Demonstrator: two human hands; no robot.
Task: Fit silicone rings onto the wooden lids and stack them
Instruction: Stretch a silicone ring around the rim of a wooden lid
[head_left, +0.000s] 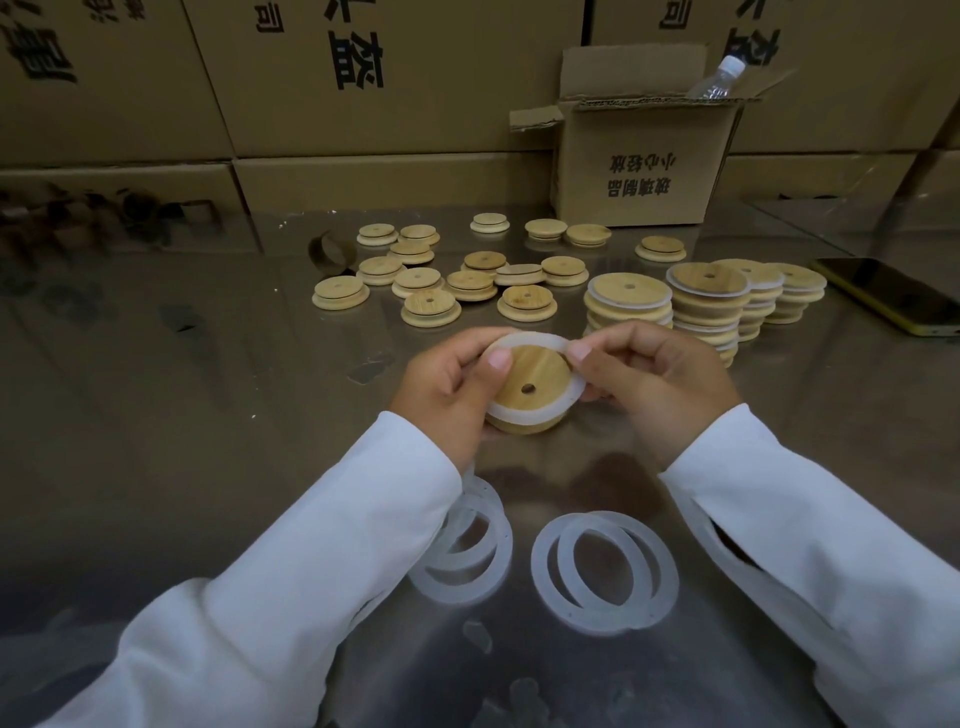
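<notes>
Both hands on it: left hand (447, 387) cups the wooden lid (530, 371) mid-frame, thumb at its 10 o'clock; right hand (657, 387) pinches the silicone ring (511, 417) at 2 o'clock. I judge that edge unseated, so an early release could let it spring off or twist, spoiling the stacks (709, 304) at 1 o'clock.

**Q:** What covers the arms?
**A:** Long white sleeves. The left sleeve (311, 545) and right sleeve (810, 525) are plain cloth, softly creased, each with a loose cuff at the wrist.
**Q:** And beyond the cuffs?
**A:** The left hand (447, 395) and right hand (660, 384) are bare, with short thumbnails. A dark slit or fold marks the right sleeve near its cuff.
</notes>
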